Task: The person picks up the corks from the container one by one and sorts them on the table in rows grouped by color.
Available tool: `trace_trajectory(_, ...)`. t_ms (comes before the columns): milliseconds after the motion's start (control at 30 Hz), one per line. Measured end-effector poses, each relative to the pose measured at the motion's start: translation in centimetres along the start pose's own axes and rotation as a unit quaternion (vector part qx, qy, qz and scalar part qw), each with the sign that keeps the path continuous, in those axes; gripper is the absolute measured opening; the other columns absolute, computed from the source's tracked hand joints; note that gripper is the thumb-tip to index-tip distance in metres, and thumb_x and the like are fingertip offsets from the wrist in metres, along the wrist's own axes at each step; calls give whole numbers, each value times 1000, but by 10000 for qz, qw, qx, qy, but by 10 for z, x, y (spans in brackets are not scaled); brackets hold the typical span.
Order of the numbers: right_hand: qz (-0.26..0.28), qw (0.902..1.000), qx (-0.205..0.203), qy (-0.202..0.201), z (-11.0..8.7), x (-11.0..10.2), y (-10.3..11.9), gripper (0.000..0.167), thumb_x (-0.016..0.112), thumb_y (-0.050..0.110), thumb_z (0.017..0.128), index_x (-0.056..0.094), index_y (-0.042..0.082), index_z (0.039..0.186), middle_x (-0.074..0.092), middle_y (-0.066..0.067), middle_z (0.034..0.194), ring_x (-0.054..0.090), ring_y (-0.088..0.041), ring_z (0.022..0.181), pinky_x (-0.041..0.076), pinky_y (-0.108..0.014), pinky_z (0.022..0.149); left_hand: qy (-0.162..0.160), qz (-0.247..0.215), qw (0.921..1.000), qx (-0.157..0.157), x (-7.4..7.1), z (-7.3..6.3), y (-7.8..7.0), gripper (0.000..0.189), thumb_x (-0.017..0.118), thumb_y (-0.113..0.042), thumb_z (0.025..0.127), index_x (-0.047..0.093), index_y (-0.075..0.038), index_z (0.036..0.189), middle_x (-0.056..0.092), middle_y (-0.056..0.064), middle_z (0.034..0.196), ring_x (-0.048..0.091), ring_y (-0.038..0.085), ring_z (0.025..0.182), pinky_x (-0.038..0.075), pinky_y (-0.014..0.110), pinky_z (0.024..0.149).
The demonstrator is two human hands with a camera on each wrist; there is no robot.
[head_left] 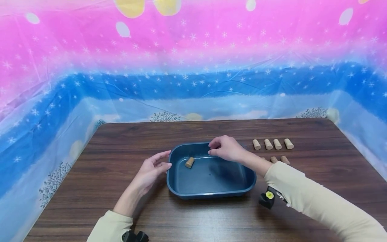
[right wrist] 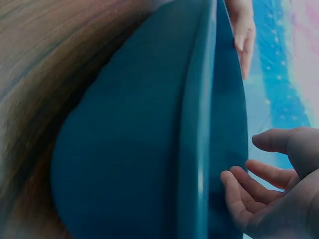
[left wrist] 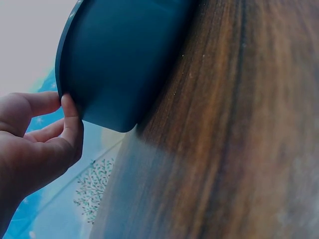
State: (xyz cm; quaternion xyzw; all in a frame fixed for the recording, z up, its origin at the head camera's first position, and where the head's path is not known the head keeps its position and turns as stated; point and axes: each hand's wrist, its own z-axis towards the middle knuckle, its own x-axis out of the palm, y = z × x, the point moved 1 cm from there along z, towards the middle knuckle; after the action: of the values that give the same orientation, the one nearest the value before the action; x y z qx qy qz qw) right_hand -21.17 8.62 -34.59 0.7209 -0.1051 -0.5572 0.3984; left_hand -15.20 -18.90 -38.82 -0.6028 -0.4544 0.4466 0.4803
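A dark blue rectangular plastic tub (head_left: 208, 194) stands on the table, with one cork (head_left: 189, 162) lying inside towards its left end. My left hand (head_left: 152, 171) pinches the tub's left rim; in the left wrist view, thumb and fingertips (left wrist: 70, 102) meet at that edge. Over the far side of the tub is my right hand (head_left: 228, 149), its fingers loosely bent and nothing held. The right wrist view shows its thumb (right wrist: 271, 140) apart from the fingers, beside the tub's wall (right wrist: 124, 144).
To the right of the tub, a back row of several corks (head_left: 268, 144) stands on the brown wooden table (head_left: 121, 141). A nearer row of corks (head_left: 284, 159) is partly hidden by the right forearm. A patterned cloth (head_left: 193, 80) hangs behind and around the table.
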Motion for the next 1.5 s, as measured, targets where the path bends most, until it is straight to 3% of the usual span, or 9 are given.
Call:
trace_trajectory(333,7,9997,187,178,14,40,9,34,68,18,91,64,-1,120,65,-11,114,60,-25,107,49,-37,87,-25,50,10000,-63,0,-1,-1,48,57,-6,97,43,-1,142,57,22,126,62,24,103,40,43,100)
trace_trajectory(667,-228,9996,101,106,21,64,19,34,73,17,86,66,-2,114,68,-12,108,63,-21,95,51,-35,83,-37,50,10000,-29,0,0,1,47,57,-5,97,44,0,142,56,22,128,62,25,105,42,41,98)
trace_trajectory(1100,-618,9979,-126,-110,27,74,22,38,78,21,82,67,-1,112,67,-10,101,60,-17,81,51,-34,73,7,-10,10000,-44,1,0,-1,48,57,-6,97,43,-1,142,57,23,125,63,24,101,43,39,97)
trace_trajectory(1500,-601,9980,-171,6,28,75,23,33,76,17,84,69,1,112,68,-9,101,60,-17,82,51,-34,75,33,-5,10000,-60,-1,-1,-1,48,57,-7,97,43,-1,143,56,22,127,63,23,102,41,43,100)
